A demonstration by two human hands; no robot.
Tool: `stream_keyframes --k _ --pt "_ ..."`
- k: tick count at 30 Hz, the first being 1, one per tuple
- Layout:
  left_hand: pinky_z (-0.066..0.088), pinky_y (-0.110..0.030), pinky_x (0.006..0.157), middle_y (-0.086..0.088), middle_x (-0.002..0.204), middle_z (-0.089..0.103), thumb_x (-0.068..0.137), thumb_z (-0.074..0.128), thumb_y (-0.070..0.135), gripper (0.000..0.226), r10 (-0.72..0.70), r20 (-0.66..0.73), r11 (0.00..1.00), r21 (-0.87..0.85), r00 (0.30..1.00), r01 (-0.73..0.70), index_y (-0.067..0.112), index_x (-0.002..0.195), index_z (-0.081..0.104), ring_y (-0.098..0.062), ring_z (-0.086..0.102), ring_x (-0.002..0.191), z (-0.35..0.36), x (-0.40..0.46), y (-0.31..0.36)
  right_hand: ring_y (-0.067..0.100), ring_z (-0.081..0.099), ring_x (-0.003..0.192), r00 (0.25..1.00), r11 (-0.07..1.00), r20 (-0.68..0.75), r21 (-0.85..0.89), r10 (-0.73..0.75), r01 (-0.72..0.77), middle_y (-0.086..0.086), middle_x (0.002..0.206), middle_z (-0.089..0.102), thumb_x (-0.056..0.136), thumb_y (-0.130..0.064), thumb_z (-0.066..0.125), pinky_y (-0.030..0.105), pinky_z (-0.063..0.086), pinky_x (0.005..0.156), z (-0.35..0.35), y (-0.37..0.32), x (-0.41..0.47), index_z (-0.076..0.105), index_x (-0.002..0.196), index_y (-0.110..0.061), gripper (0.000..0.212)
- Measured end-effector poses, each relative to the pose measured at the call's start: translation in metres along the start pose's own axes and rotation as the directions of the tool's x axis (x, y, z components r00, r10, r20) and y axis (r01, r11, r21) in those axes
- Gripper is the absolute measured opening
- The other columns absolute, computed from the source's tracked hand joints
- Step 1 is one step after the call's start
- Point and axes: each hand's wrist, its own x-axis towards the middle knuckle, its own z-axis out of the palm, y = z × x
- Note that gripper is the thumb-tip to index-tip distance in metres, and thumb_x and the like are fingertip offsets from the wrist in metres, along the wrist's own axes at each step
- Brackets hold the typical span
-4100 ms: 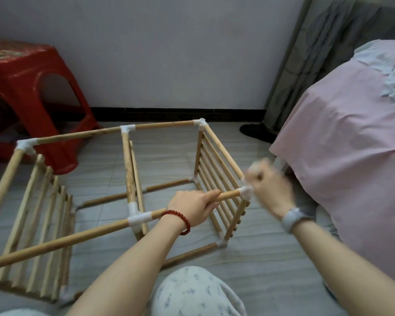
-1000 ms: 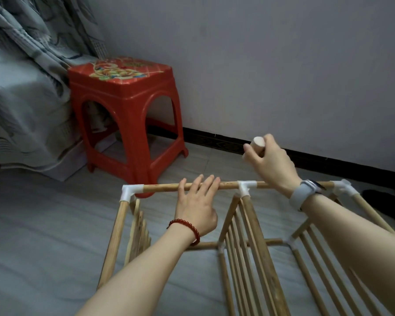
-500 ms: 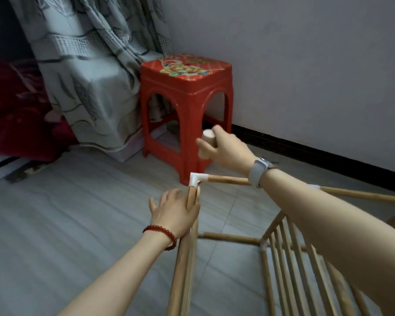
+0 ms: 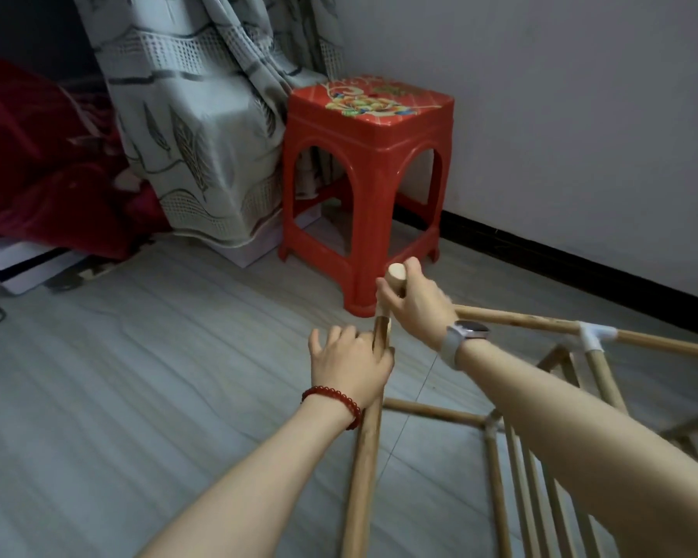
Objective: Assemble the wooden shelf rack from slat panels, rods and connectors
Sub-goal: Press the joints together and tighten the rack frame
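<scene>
Right hand (image 4: 414, 304) grips a short wooden block (image 4: 396, 277) directly above the rack's near-left corner; left hand (image 4: 349, 362) clasps the rod (image 4: 365, 457) running back toward the person.

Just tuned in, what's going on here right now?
A person is putting together a wooden rod-and-slat rack frame lying on the grey floor. The left hand grips the top of the near wooden corner rod, steadying it. The right hand holds a short round wooden peg directly over that corner; the joint itself is hidden behind the hands. A white plastic connector already joins rods farther right. A red plastic stool stands behind.
</scene>
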Motion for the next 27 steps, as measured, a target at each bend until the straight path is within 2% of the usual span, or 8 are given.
stream_keyframes --k 2,6,9,12,17,20,24,27 --pt "0.015 -0.048 0.109 -0.001 0.11 0.059 0.093 0.035 0.049 0.039 0.008 -0.008 1.0 0.017 1.0 -0.008 0.025 0.102 0.065 -0.022 0.045 0.116 0.001 -0.001 -0.002 0.03 0.061 0.081 0.996 0.989 0.083 -0.147 -0.013 0.026 0.002 0.086 0.062 0.093 -0.052 0.042 0.037 0.044 0.067 -0.004 0.004 0.012 0.036 0.094 -0.018 0.034" --pt "0.018 -0.047 0.109 -0.002 0.111 0.059 0.095 0.034 0.049 0.04 0.0 0.021 1.0 0.023 1.0 0.0 0.023 0.105 0.063 -0.022 0.047 0.115 0.004 -0.002 -0.002 0.021 0.06 0.068 0.965 0.991 -0.261 0.131 0.012 0.024 -0.011 0.073 0.056 0.088 -0.06 0.04 0.032 0.039 0.055 -0.018 0.001 0.032 0.034 0.09 -0.024 0.036" --pt "0.016 -0.047 0.111 -0.002 0.121 0.054 0.096 0.029 0.051 0.046 0.01 0.044 1.0 0.002 0.999 -0.011 0.023 0.117 0.057 -0.022 0.043 0.12 -0.001 -0.009 -0.003 0.03 0.061 0.084 0.991 0.992 0.088 -0.088 0.097 -0.089 0.001 0.087 0.06 0.092 -0.054 0.042 0.037 0.043 0.068 0.008 0.01 0.012 0.038 0.095 -0.019 0.035" --pt "0.024 -0.038 0.109 0.0 0.133 0.044 0.095 0.037 0.048 0.046 0.178 -0.02 0.984 -0.028 0.984 -0.178 0.024 0.133 0.044 -0.02 0.039 0.126 -0.012 -0.026 -0.018 0.022 0.059 0.079 0.996 0.996 0.075 0.068 0.044 -0.049 -0.003 0.081 0.059 0.091 -0.051 0.048 0.034 0.043 0.07 -0.012 0.006 0.011 0.041 0.086 -0.022 0.031" --pt "0.023 -0.039 0.112 -0.001 0.142 0.045 0.094 0.044 0.049 0.045 0.712 0.153 0.672 0.133 0.685 -0.728 0.022 0.128 0.056 -0.02 0.021 0.143 -0.032 -0.067 -0.04 0.013 0.055 0.069 0.998 0.966 0.028 0.25 0.056 -0.061 -0.006 0.075 0.055 0.091 -0.048 0.051 0.027 0.039 0.056 -0.029 0.013 -0.039 0.043 0.079 -0.021 0.031" --pt "0.017 -0.041 0.115 0.0 0.147 0.039 0.095 0.034 0.057 0.053 0.738 0.374 0.545 0.161 0.562 -0.823 0.025 0.133 0.05 -0.017 0.008 0.146 -0.039 -0.082 -0.052 0.01 0.058 0.068 0.996 0.955 0.064 0.287 0.057 -0.073 -0.008 0.075 0.057 0.091 -0.044 0.053 0.022 0.036 0.054 -0.033 0.022 -0.081 0.045 0.08 -0.024 0.024" --pt "0.003 -0.043 0.117 0.003 0.159 0.009 0.083 0.023 0.077 0.076 0.653 0.558 0.46 0.244 0.512 -0.854 0.032 0.144 0.032 -0.013 -0.012 0.145 -0.054 -0.079 -0.061 0.017 0.06 0.074 0.984 0.954 0.127 0.257 0.124 -0.153 -0.003 0.08 0.058 0.09 -0.048 0.052 0.028 0.047 0.06 -0.039 0.038 -0.13 0.049 0.086 -0.022 0.027" --pt "0.004 -0.046 0.116 0.002 0.157 0.018 0.077 0.022 0.082 0.081 0.64 0.59 0.401 0.29 0.492 -0.869 0.032 0.138 0.038 -0.015 -0.007 0.146 -0.054 -0.078 -0.056 0.02 0.062 0.076 0.976 0.947 0.123 0.245 0.183 -0.208 0.001 0.082 0.059 0.089 -0.05 0.052 0.037 0.052 0.068 -0.049 0.046 -0.161 0.051 0.089 -0.02 0.029"
